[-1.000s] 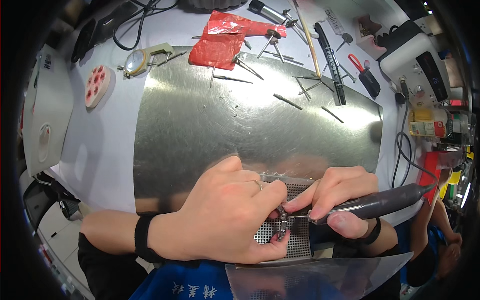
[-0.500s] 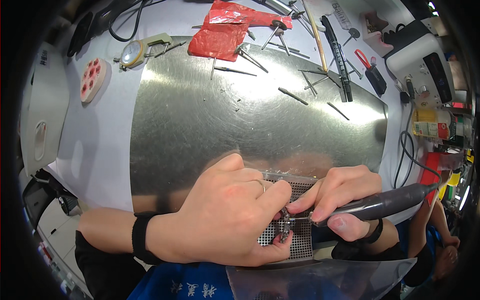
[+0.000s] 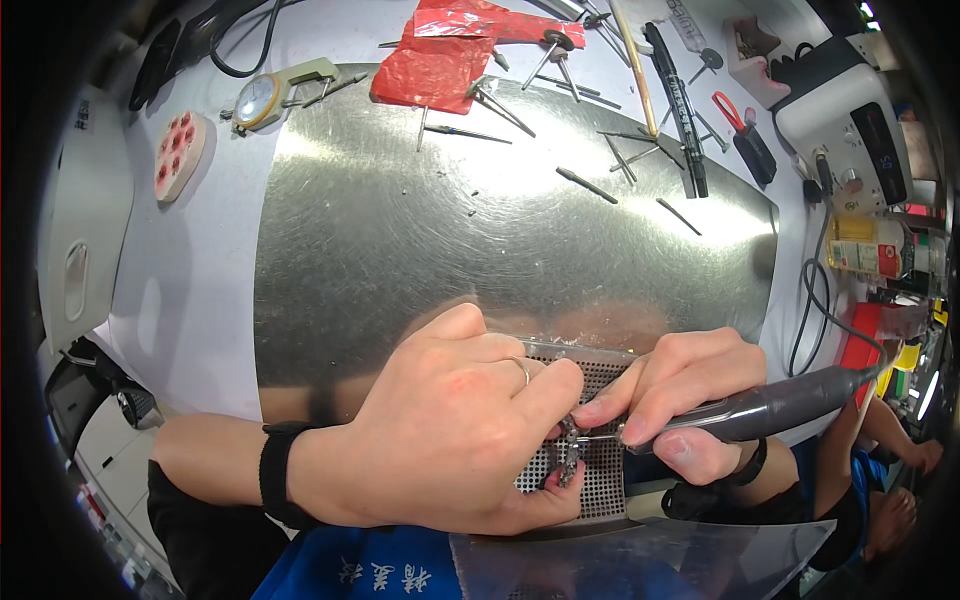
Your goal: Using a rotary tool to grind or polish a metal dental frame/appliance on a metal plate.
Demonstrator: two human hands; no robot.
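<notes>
My left hand (image 3: 455,430) pinches a small dark metal piece (image 3: 570,455) between thumb and fingertips, low in the view. It rests over a perforated metal grille (image 3: 600,480) at the near edge of the bench. My right hand (image 3: 680,400) grips a grey pen-shaped rotary handpiece (image 3: 790,400), whose thin bit points left and touches the small piece. A ring sits on my left hand and a black band on that wrist. The fingers hide most of the small piece.
A shiny steel sheet (image 3: 480,230) covers the bench. At the far side lie several burs and thin tools (image 3: 620,150), a red plastic bag (image 3: 435,65), a dial thickness gauge (image 3: 265,95), a pink bur holder (image 3: 178,155) and a white control unit (image 3: 850,100). A clear shield (image 3: 620,565) lies below.
Both hands stay together over the grille, still working the small piece. The view has tilted slightly downward, so the far bench items sit higher in the picture.
</notes>
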